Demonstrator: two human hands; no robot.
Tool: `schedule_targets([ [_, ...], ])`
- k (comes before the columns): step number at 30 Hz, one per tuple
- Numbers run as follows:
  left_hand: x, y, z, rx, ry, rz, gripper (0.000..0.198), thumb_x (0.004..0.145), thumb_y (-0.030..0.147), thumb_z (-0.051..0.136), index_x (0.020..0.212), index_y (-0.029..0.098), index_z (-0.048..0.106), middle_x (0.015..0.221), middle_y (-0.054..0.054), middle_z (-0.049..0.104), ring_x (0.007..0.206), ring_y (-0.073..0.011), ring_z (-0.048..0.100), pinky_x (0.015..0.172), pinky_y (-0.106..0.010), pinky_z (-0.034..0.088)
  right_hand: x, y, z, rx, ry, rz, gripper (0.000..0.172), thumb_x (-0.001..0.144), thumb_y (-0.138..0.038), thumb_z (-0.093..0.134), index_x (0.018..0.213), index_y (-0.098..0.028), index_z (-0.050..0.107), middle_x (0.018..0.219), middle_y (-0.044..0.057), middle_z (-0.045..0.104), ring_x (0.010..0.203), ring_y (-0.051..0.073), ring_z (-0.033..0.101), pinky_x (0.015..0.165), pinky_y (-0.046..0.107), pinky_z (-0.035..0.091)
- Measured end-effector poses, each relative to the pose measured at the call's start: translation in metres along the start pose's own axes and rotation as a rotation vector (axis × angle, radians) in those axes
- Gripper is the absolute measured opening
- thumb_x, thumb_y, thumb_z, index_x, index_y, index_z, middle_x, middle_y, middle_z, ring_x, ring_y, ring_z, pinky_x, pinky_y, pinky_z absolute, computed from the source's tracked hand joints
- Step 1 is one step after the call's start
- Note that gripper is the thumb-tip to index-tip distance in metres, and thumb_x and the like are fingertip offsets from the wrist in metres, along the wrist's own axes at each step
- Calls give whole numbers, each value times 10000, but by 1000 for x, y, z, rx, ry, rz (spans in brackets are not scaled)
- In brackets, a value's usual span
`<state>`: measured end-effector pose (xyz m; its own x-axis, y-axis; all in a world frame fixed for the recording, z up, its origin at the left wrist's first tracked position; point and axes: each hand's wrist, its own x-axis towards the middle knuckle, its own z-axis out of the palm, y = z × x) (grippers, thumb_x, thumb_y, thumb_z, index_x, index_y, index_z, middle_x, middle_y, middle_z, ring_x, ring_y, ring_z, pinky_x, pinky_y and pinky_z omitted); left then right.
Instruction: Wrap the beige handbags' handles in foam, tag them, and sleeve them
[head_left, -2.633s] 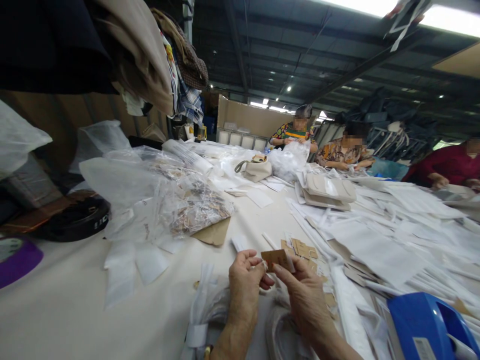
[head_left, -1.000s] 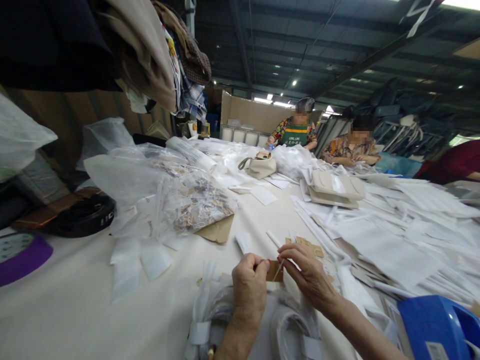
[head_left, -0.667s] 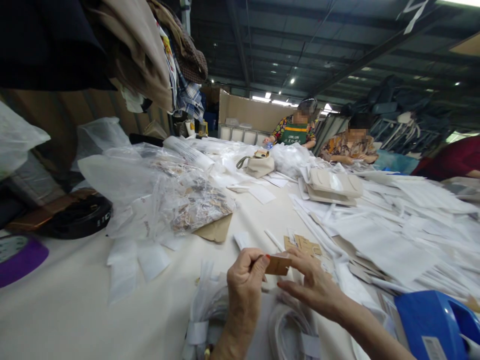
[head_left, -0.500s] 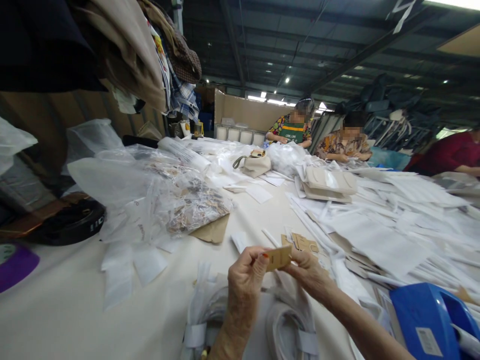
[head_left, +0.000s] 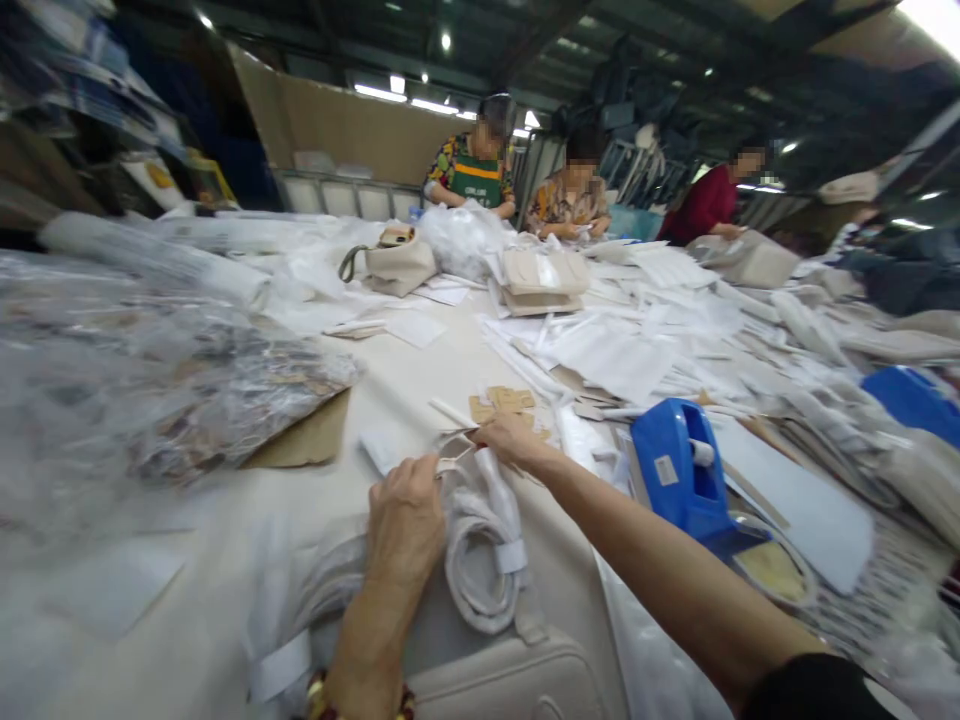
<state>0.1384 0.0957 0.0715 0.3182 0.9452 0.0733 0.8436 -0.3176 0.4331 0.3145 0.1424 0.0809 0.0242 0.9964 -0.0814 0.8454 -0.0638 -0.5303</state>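
Observation:
My left hand [head_left: 405,520] is curled at the top of a white paper-wrapped strap bundle [head_left: 480,560], which lies on a beige bag [head_left: 510,680] at the near edge. My right hand [head_left: 510,440] reaches forward with its fingers pinched, just short of a small pile of brown card tags [head_left: 501,400]. A thin pale loop [head_left: 452,450] runs between the two hands. I cannot make out what the right fingers pinch.
A blue tape dispenser [head_left: 679,470] stands right of my right forearm. A clear bag of tags [head_left: 225,400] lies left, a beige handbag [head_left: 394,265] farther back, and white paper sheets [head_left: 637,350] cover the right. Three co-workers sit at the far end.
The view has swung right and down. Both hands, which held a brown tag up between them, have dropped to the wrapped strap. The right hand now reaches out toward the tag pile.

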Motion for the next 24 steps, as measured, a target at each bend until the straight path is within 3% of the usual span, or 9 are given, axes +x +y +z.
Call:
schedule_targets([
  [4, 4, -11, 8, 30, 90, 44, 305, 869, 202, 334, 1008, 164, 602, 992, -118, 659, 931, -264, 612, 802, -362, 434, -34, -7, -40, -70, 153, 125, 325, 908, -384, 512, 748, -130, 637, 739, 50, 648, 717, 176, 610, 686, 323, 460],
  [8, 8, -21, 15, 75, 106, 82, 359, 871, 284, 270, 1001, 183, 589, 977, -119, 658, 895, -277, 623, 746, -367, 456, -123, 6, -73, -52, 328, 53, 239, 918, -323, 494, 807, -188, 657, 757, 5, 663, 724, 135, 600, 673, 237, 430],
  [9, 8, -22, 16, 89, 99, 99, 363, 865, 292, 263, 994, 184, 585, 960, -115, 659, 885, -278, 624, 746, -368, 460, -149, 18, -78, -45, 407, 40, 260, 923, -340, 476, 796, -194, 650, 756, 6, 659, 721, 134, 597, 675, 234, 439],
  [11, 9, -23, 14, 92, 81, 121, 355, 849, 296, 269, 990, 180, 572, 959, -114, 660, 904, -279, 622, 775, -372, 463, -199, 52, -81, -57, 794, 84, 271, 906, -399, 474, 813, -208, 644, 801, 28, 664, 748, 160, 603, 717, 266, 474],
  [14, 10, -19, 9, 47, 35, 97, 331, 823, 305, 307, 988, 169, 559, 1019, -126, 660, 973, -279, 614, 835, -372, 454, -256, 117, -78, -153, 1020, 303, 357, 913, -427, 378, 899, -173, 628, 894, 116, 633, 856, 247, 575, 807, 430, 464],
  [16, 10, -17, 8, 24, 29, 71, 329, 813, 321, 315, 974, 169, 559, 1029, -131, 663, 977, -279, 617, 837, -369, 457, -278, 157, -68, -223, 1024, 395, 370, 858, -463, 417, 823, -182, 655, 936, 147, 620, 956, 316, 534, 892, 570, 380],
  [19, 10, -17, 9, 36, 77, 96, 343, 821, 336, 289, 947, 182, 569, 991, -127, 674, 929, -275, 629, 800, -369, 473, -292, 193, -52, -241, 911, 403, 307, 768, -492, 509, 781, -247, 692, 988, 120, 634, 1047, 358, 498, 895, 609, 365],
  [21, 9, -18, 11, 56, 107, 124, 349, 830, 320, 277, 927, 187, 584, 952, -120, 682, 884, -261, 635, 782, -360, 479, -293, 199, -49, -284, 888, 368, 351, 784, -514, 465, 767, -253, 698, 977, 126, 643, 1063, 367, 503, 886, 594, 387],
  [24, 8, -18, 14, 70, 137, 125, 339, 835, 280, 292, 918, 185, 606, 912, -105, 690, 859, -241, 638, 776, -343, 483, -284, 182, -58, -432, 999, 300, 447, 871, -508, 373, 860, -195, 693, 1012, 167, 635, 1034, 347, 542, 907, 542, 405],
])
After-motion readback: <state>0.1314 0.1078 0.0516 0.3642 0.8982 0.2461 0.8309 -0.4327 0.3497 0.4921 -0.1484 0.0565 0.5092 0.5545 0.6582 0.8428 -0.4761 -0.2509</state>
